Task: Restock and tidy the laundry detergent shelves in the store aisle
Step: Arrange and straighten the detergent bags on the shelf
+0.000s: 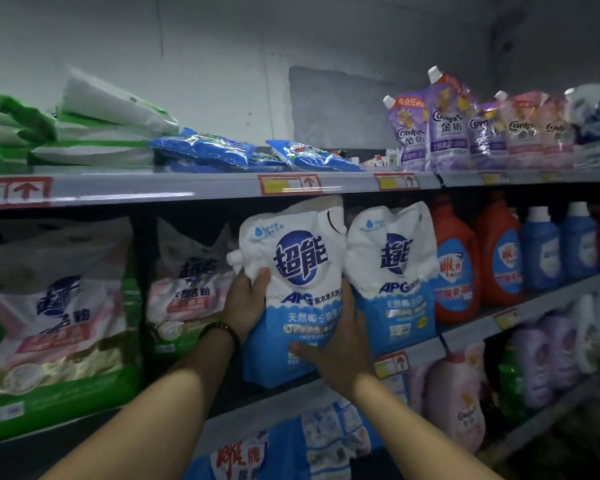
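A shop aisle was shown. Tiered shelving point(187, 188) was seen above and below the fingers point(262, 276), by which a white-and-blue pouch point(305, 258) was held. Red-bordered price labels point(289, 184) were fixed along the shelf edge just above the fingers. A matching pouch point(392, 271) was stood just right of them, with identical orange bottles point(456, 268) and blue bottles point(539, 251) ranked farther right. Purple spouted pouches point(444, 126) were lined up above and to the right.

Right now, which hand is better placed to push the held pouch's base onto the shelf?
Likely right. The right hand holds the detergent pouch low, near its base; the left hand grips higher, under the spout.
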A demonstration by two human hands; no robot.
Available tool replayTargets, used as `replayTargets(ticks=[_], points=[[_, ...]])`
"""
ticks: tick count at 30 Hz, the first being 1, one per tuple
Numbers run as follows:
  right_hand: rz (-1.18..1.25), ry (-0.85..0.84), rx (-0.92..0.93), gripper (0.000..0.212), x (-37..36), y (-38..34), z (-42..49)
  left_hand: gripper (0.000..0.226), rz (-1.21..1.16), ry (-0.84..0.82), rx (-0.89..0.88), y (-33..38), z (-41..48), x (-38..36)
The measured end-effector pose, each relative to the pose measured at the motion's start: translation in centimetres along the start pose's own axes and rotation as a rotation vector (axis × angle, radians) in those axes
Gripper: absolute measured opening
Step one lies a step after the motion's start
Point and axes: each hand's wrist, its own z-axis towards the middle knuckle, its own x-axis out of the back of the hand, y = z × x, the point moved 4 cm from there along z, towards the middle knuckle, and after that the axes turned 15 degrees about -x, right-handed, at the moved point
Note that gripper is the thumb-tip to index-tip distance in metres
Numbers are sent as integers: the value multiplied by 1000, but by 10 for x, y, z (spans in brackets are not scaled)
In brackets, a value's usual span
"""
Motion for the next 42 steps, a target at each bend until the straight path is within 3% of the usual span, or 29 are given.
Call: replayTargets(ticks=[3,5,7,11,14,17,22,27,35,40,42], points=[[-29,5,-23,147,-11,24,1,63,172,104,-72,-31,9,-6],[-69,5,-37,145,-15,33,3,57,168,226,-131,-30,-9,-13],[-124,-37,-66,144,-15,32,7,55,309,364,-261,-12,-35,-18],[-178,38,8,121,-2,13,7,71,463,214,-359,-8,-68,-28],[-297,155,190,91,8,-16,4,80,398,99,-292,-25,-81,-28],[-495,231,278,76,-5,-29,11,80,286,95,-197,-29,-84,-27],[-587,308,178,72,-34,-37,41,53,253,160,-66,-42,-70,-22],[-699,252,88,68,-57,-50,65,52,191,334,54,-58,-58,-18],[-670,266,78,71,-50,-34,59,55,363,125,6,-56,-60,-22],[-730,-113,-32,82,-33,-34,61,57,569,-211,157,-51,-54,-13],[-728,-241,-64,85,-16,-30,54,64,629,-229,230,-43,-62,-6]])
